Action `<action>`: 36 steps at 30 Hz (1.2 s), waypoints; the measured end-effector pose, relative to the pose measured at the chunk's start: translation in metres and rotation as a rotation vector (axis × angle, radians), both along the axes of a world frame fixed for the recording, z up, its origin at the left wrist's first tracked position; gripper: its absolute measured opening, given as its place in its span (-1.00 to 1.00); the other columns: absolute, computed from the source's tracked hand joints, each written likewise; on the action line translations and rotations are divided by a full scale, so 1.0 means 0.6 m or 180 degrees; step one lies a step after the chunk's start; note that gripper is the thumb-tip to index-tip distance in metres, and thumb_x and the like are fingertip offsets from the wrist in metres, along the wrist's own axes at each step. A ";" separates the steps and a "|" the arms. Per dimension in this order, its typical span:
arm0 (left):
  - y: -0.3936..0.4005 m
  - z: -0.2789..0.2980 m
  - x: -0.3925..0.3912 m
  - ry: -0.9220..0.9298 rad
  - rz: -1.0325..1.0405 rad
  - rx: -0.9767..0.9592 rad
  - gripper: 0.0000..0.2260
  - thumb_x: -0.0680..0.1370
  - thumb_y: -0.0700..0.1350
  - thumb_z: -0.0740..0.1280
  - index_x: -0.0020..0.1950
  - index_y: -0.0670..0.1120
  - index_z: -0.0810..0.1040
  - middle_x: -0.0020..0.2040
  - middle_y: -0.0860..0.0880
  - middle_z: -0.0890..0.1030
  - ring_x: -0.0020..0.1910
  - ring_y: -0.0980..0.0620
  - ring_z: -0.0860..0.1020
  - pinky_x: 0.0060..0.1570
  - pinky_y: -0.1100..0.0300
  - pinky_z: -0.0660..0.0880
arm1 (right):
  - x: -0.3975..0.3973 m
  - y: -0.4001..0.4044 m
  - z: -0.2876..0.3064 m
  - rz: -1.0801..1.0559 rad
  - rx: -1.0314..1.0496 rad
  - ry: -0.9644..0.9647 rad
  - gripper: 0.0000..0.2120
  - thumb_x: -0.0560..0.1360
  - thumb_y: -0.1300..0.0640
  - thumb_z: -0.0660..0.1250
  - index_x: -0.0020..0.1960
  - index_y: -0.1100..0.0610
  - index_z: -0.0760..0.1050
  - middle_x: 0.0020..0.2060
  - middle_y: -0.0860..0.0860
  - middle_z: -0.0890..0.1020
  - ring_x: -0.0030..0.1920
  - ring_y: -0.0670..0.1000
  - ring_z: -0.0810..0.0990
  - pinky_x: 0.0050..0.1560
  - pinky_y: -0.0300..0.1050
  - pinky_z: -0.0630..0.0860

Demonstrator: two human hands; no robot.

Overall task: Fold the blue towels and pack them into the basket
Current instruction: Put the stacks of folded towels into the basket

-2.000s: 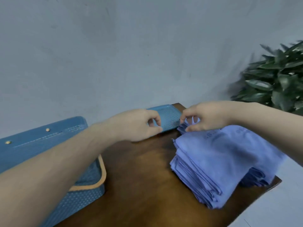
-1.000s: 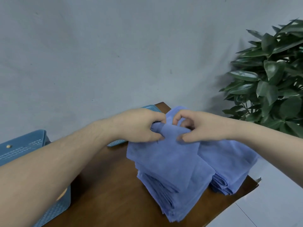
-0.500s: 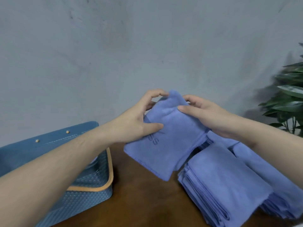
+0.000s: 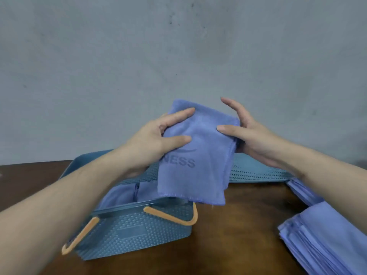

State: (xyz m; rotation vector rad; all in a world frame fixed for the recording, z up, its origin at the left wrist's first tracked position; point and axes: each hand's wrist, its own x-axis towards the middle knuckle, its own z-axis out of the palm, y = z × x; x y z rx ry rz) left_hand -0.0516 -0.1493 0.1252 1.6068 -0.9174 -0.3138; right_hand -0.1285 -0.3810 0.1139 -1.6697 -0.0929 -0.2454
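Folded towel: a blue towel folded into a rectangle, held in the air at the centre of the frame, hanging above the far right part of the basket; dark letters "NESS" show on its near face, partly covered by the left hand.
Left hand: the left hand holds the towel's left edge, thumb pressed on the front face, fingers laid along the top left corner.
Right hand: the right hand holds the towel's right edge, thumb on the front face, the other fingers spread behind and above the cloth, the index finger lifted clear of it.
Basket: a blue perforated basket stands on the table at lower centre-left, with an orange handle lying against its near wall; blue cloth already lies inside it.
Towel stack: a pile of blue towels sits at the lower right of the frame, well apart from the basket.
Lid: a flat blue perforated piece lies behind the held towel, at centre right; it may be the basket's lid.
Table: dark brown wood.
Background: a grey wall fills the upper half.
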 end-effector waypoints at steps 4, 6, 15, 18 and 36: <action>0.067 0.006 0.031 0.0625 0.0288 -0.0526 -0.41 0.47 -0.25 0.39 0.48 0.07 0.43 0.25 0.04 0.65 0.17 0.08 0.64 0.07 0.24 0.59 | 0.051 0.068 -0.011 0.0209 0.0502 0.0272 -0.19 0.43 -0.01 0.50 0.51 -0.35 0.13 -0.02 0.01 0.67 -0.17 0.05 0.67 -0.17 -0.01 0.63; 0.100 0.006 0.048 0.0776 0.0418 -0.0597 -0.36 0.42 -0.21 0.41 0.49 0.07 0.41 0.22 0.04 0.66 0.14 0.08 0.65 0.06 0.24 0.60 | 0.074 0.106 -0.014 0.0294 0.0606 0.0416 -0.20 0.44 -0.09 0.49 0.51 -0.38 0.10 0.09 0.06 0.65 -0.15 0.08 0.68 -0.18 0.00 0.64; 0.240 -0.035 0.145 0.0875 0.0894 0.0477 -0.31 0.46 -0.26 0.48 0.54 0.06 0.35 0.21 0.04 0.67 0.13 0.07 0.66 0.13 0.17 0.58 | 0.176 0.246 -0.028 0.0377 -0.0021 0.0427 -0.53 0.59 0.38 0.28 0.31 -0.13 0.45 0.08 0.22 0.66 0.04 0.17 0.64 0.28 0.21 0.49; 0.275 -0.041 0.170 0.0933 0.0779 0.1048 -0.29 0.37 -0.18 0.42 0.50 0.15 0.37 0.21 0.04 0.66 0.21 -0.02 0.62 0.30 -0.03 0.51 | 0.212 0.278 -0.048 0.0490 -0.0322 0.0702 -0.67 0.61 0.36 0.26 0.16 -0.05 0.55 0.08 0.12 0.63 0.01 0.04 0.59 0.14 0.06 0.53; 0.265 -0.103 0.204 -0.2338 -0.0612 0.5099 -0.78 0.58 -0.14 0.27 0.12 -0.12 0.25 0.16 -0.13 0.29 -0.10 -0.15 0.54 -0.03 -0.03 0.53 | 0.246 0.356 -0.162 0.0946 -0.1482 0.2293 -0.26 0.50 0.26 0.46 0.58 0.00 0.25 0.39 -0.03 0.42 0.01 -0.13 0.60 -0.22 -0.24 0.61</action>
